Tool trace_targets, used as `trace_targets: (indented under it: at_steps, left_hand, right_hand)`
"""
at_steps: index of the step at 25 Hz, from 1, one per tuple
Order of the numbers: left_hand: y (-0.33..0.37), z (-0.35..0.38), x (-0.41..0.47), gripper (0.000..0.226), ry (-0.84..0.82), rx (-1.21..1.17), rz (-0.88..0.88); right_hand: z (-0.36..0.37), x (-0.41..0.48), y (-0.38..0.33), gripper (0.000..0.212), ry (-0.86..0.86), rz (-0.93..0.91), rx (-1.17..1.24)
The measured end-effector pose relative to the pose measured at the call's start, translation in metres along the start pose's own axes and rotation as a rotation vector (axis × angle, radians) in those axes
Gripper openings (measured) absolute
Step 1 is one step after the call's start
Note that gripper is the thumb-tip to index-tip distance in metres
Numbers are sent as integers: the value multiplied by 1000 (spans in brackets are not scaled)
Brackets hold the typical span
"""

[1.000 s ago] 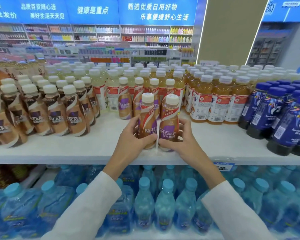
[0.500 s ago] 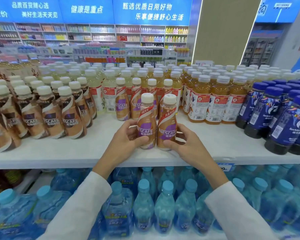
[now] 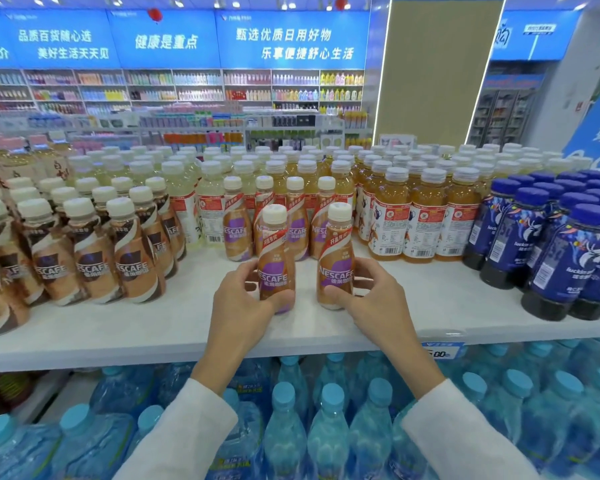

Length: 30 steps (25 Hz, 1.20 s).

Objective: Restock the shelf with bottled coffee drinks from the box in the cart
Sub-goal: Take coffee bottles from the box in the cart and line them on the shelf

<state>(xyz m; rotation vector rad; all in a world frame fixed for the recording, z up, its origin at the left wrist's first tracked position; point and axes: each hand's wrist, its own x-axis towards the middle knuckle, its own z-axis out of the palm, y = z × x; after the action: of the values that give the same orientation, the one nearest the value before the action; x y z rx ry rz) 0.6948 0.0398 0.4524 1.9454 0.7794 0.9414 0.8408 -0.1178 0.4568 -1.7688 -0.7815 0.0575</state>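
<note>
Two purple-label coffee bottles stand upright on the white shelf [image 3: 118,327], a hand's width apart. My left hand [image 3: 243,299] is wrapped around the left bottle [image 3: 275,258]. The right bottle [image 3: 336,258] is gripped by my right hand [image 3: 374,292]. Behind them stands a short row of the same purple-label coffee bottles [image 3: 237,226]. The box and the cart are out of view.
Brown-label coffee bottles [image 3: 90,258] fill the shelf to the left, orange tea bottles [image 3: 423,216] and dark blue bottles [image 3: 548,258] to the right. Pale drinks stand behind. Blue water bottles [image 3: 326,427] fill the shelf below. A price tag [image 3: 442,351] hangs on the shelf edge.
The two bottles, held touching side by side before, have been pushed a little farther back on the shelf and pulled apart, each still in its hand.
</note>
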Motion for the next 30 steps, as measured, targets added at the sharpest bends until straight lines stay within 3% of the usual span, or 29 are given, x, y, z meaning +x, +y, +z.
trace_targets:
  at_steps: [10,15,30]
  left_hand:
    - [-23,-33,58,70,65,48,-48]
    - [-31,-28,64,65,123,32,-26]
    - [-45,-23,67,60,148,59,-2]
  right_hand:
    - [3,98,19,53,61,35,-132]
    - [16,101,23,56,198,15,-132]
    - [20,101,21,56,257,-37,-246]
